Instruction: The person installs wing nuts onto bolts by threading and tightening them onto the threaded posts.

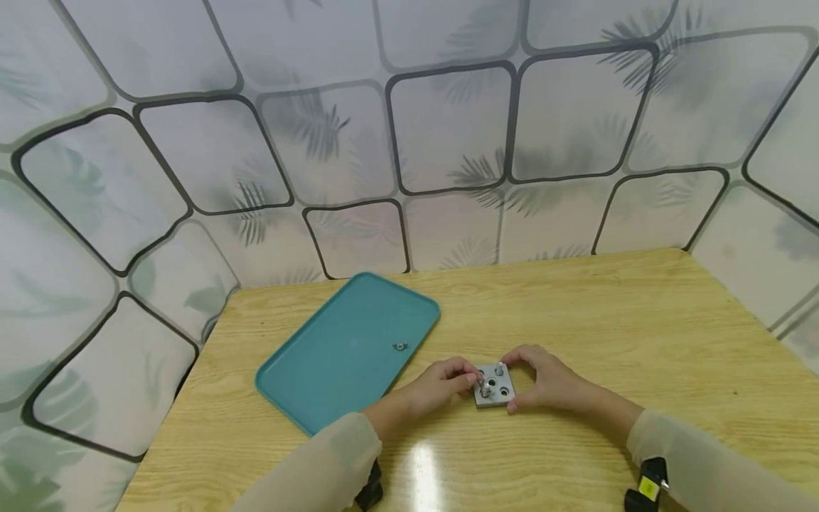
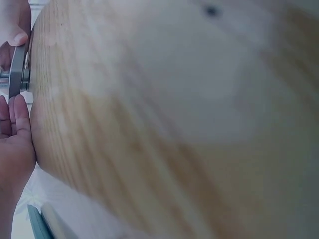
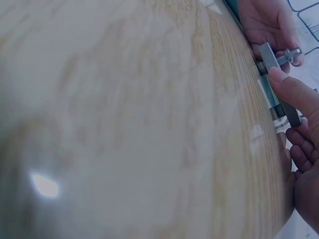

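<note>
A square metal plate (image 1: 494, 398) with several round holes sits on the table, two bolts standing up from it. My right hand (image 1: 547, 380) grips the plate by its right side, thumb at the near corner and fingers at the far one. The fingertips of my left hand (image 1: 441, 386) pinch the upper end of the front-left bolt (image 1: 486, 390); they partly cover it, and its small end piece is hard to make out. In the right wrist view, the bolt (image 3: 285, 58) projects from the plate (image 3: 287, 107) against the left fingers. Short feet show under the plate (image 2: 17, 72) in the left wrist view.
A teal tray (image 1: 333, 355) lies at an angle left of the hands, its right edge close to the left wrist. One wing nut (image 1: 400, 346) rests on it. The wooden table (image 1: 608, 320) meets patterned curtain-like walls (image 1: 448, 142) behind and at the sides.
</note>
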